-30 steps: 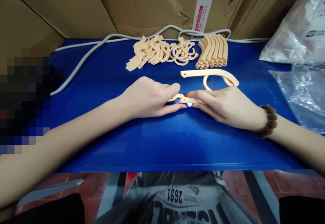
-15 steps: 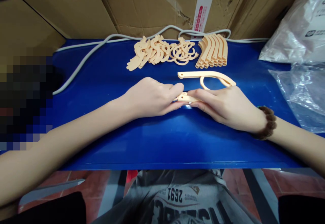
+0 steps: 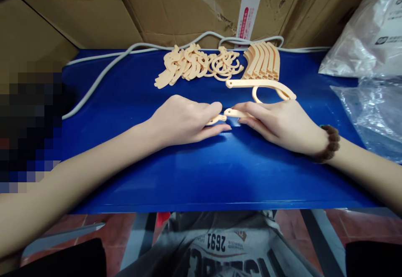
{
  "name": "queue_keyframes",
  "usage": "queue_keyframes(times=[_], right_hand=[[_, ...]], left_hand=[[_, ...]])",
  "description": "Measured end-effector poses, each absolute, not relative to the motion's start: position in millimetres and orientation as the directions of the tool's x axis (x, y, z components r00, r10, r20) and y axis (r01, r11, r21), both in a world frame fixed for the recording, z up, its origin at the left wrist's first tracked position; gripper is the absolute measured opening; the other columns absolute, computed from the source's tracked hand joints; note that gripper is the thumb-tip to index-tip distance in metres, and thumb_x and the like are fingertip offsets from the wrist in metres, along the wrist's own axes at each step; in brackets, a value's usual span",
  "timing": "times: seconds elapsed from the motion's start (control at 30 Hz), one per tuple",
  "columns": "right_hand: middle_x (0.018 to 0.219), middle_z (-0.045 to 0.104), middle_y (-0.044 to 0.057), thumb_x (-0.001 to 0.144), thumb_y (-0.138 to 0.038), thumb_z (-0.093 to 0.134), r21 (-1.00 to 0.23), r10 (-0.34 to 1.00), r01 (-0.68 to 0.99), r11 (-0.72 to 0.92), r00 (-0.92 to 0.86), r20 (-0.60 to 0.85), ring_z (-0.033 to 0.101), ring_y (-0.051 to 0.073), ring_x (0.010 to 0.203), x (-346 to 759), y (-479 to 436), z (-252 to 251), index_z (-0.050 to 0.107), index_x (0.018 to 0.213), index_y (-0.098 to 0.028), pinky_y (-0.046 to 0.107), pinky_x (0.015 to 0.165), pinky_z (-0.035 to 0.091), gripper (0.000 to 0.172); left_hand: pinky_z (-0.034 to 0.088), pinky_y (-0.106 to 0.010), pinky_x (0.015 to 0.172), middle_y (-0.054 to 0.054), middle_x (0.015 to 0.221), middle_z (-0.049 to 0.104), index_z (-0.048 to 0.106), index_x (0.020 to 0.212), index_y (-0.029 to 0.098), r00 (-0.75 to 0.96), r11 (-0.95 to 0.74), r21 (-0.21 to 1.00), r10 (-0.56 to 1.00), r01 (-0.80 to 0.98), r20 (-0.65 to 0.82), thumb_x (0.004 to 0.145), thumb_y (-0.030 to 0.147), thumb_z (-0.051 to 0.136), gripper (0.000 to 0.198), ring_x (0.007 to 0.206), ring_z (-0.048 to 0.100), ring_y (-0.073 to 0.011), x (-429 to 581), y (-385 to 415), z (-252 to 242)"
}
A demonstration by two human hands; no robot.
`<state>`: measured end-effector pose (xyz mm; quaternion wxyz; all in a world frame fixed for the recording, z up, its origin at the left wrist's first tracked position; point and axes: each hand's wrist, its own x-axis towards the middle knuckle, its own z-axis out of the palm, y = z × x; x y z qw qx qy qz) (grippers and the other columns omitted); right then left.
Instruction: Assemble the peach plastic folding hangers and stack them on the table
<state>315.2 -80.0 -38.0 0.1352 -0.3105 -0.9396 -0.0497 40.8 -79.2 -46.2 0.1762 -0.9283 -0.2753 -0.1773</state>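
My left hand (image 3: 188, 120) pinches a small peach plastic connector piece (image 3: 219, 118) with a rounded end; most of it is hidden by my fingers. Between thumb and fingers of my right hand (image 3: 276, 124) is a peach hanger arm (image 3: 234, 112), its end with a hole pointing left. The two ends lie close together; whether they touch I cannot tell. Just beyond my right hand extends another curved hanger arm (image 3: 245, 84), with a ring-like hook (image 3: 255, 95) beneath it. Whether these are joined to the held arm is hidden.
On the blue table (image 3: 188, 176), behind my hands, lie a pile of flat peach pieces (image 3: 185, 63), a heap of hooks (image 3: 224, 63) and a row of curved arms (image 3: 264, 61). A white cable (image 3: 103, 84), cardboard boxes (image 3: 194, 9) and plastic bags (image 3: 354, 38) border them.
The held ends have drawn slightly apart, baring more of the connector piece in my left hand. The farther arm and its hook have shifted up and right, towards the row of arms.
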Motion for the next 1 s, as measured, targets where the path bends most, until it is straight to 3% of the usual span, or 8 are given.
queue_keyframes(times=[0.27, 0.4, 0.6, 0.77, 1.0], right_hand=[[0.107, 0.084, 0.005, 0.117, -0.040, 0.037, -0.001, 0.527, 0.551, 0.834, -0.797, 0.296, 0.077, 0.018, 0.078, 310.6, -89.6, -34.9, 0.069, 0.139, -0.021, 0.028, 0.062, 0.045, 0.043], [0.100, 0.083, 0.006, 0.118, -0.040, 0.033, 0.030, 0.511, 0.543, 0.839, -0.807, 0.296, 0.075, 0.017, 0.077, 310.2, -89.9, -35.2, 0.069, 0.138, -0.019, 0.028, 0.061, 0.045, 0.046], [0.099, 0.084, 0.006, 0.119, -0.041, 0.030, 0.038, 0.518, 0.549, 0.835, -0.806, 0.285, 0.076, 0.017, 0.077, 308.4, -92.1, -35.6, 0.068, 0.137, -0.019, 0.027, 0.061, 0.042, 0.048], [0.109, 0.084, 0.005, 0.118, -0.039, 0.035, 0.033, 0.515, 0.550, 0.835, -0.800, 0.308, 0.078, 0.017, 0.080, 308.5, -91.9, -36.0, 0.067, 0.139, -0.020, 0.028, 0.060, 0.043, 0.043], [0.099, 0.083, 0.008, 0.118, -0.043, 0.031, 0.028, 0.529, 0.555, 0.832, -0.807, 0.262, 0.075, 0.019, 0.076, 310.6, -89.6, -38.1, 0.067, 0.146, -0.019, 0.029, 0.061, 0.045, 0.051]], left_hand=[[0.025, -0.029, 0.049, -0.001, 0.058, 0.059, 0.063, 0.087, 0.020, 0.740, -0.740, -0.185, 0.550, 0.647, 0.387, 0.109, 0.067, 0.046, 0.054, 0.051, 0.057, -0.0185, 39.0, -79.5, -42.8], [0.025, -0.028, 0.049, 0.000, 0.058, 0.058, 0.065, 0.091, 0.019, 0.767, -0.773, -0.172, 0.522, 0.610, 0.373, 0.113, 0.062, 0.039, 0.055, 0.049, 0.055, -0.0172, 40.6, -78.9, -44.7], [0.024, -0.028, 0.048, -0.003, 0.058, 0.060, 0.067, 0.092, 0.017, 0.816, -0.782, -0.276, 0.459, 0.559, 0.350, 0.117, 0.056, 0.023, 0.064, 0.048, 0.054, -0.0174, 38.0, -76.6, -44.2], [0.023, -0.028, 0.047, -0.004, 0.060, 0.064, 0.067, 0.095, 0.017, 0.810, -0.783, -0.250, 0.483, 0.570, 0.333, 0.117, 0.055, 0.017, 0.067, 0.049, 0.056, -0.0183, 39.7, -77.2, -45.9], [0.023, -0.032, 0.048, -0.006, 0.060, 0.063, 0.070, 0.095, 0.017, 0.824, -0.771, -0.301, 0.483, 0.561, 0.296, 0.118, 0.050, 0.017, 0.066, 0.051, 0.057, -0.0197, 41.1, -77.6, -44.2]])
